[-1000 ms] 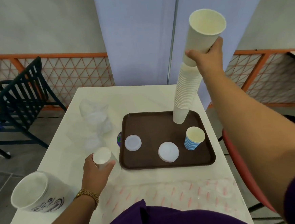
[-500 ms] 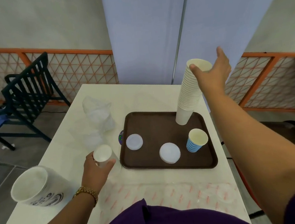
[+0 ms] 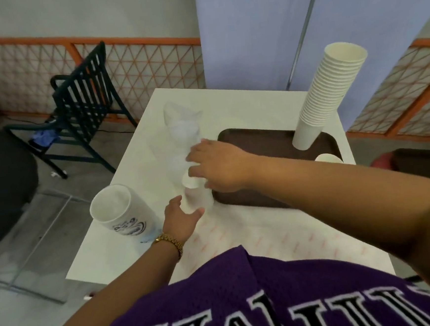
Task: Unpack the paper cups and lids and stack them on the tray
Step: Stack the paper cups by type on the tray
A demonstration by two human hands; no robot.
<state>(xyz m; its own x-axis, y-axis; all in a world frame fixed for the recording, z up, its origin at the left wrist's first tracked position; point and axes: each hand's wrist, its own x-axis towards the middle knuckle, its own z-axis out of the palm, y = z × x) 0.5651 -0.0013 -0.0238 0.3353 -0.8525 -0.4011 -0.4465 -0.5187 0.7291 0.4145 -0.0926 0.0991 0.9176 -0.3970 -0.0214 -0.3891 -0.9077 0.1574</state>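
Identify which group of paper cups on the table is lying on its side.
The large printed-sleeve cups at the table's near-left corner lie tipped, mouth facing the camera. The tall white stack stands upright on the brown tray.

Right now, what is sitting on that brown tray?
At the far right corner of the brown tray stands a tall stack of white paper cups. Nearer, only the rim of another cup shows. The right forearm covers the rest, so anything else there is hidden.
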